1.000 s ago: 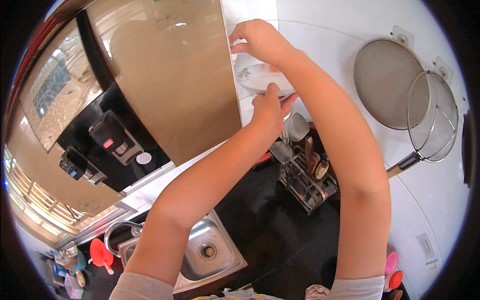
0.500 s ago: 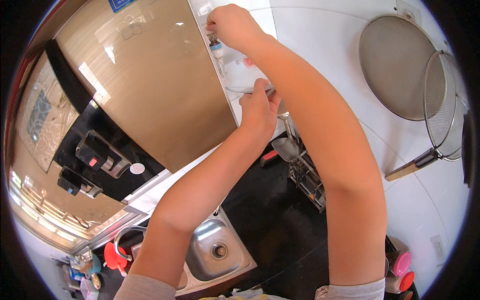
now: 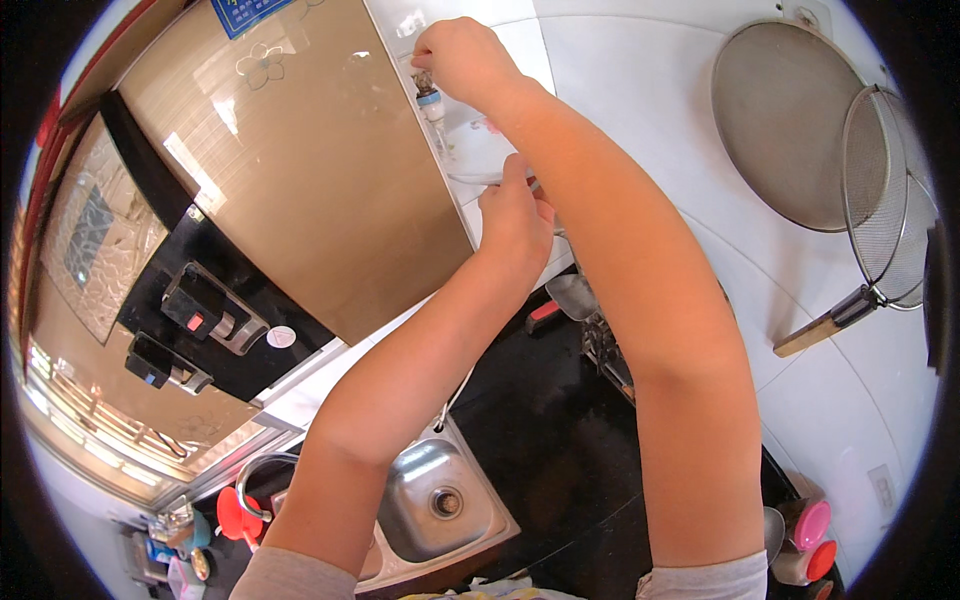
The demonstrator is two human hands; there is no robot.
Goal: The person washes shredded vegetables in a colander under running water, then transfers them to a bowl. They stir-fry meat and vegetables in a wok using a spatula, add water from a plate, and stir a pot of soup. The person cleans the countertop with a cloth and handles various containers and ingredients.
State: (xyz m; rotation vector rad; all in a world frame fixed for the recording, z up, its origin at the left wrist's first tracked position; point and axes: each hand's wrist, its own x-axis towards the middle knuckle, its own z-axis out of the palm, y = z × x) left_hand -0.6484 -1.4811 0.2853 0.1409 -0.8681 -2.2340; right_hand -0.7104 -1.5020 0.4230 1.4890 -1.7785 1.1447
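Observation:
Raised toward the far side, my right hand (image 3: 462,60) has its fingers closed at the top of a small wall tap (image 3: 429,98) with a blue ring; the handle is mostly hidden by the fingers. Below the tap, my left hand (image 3: 516,218) grips the near rim of a white bowl (image 3: 478,158) with a pink-red flower pattern. The bowl is tilted, and its right part is hidden by my right forearm. A clear streak under the spout looks like water falling into the bowl.
A tan cabinet-like water dispenser (image 3: 300,180) stands close on the left. The steel sink (image 3: 440,490) lies below, set in a black countertop (image 3: 540,430). A utensil rack (image 3: 608,355) stands beside my right forearm; round mesh strainers (image 3: 785,125) hang on the right wall.
The whole view has shifted slightly. Both hands keep their places at the tap and the bowl, with my right forearm now covering more of the bowl and utensil rack.

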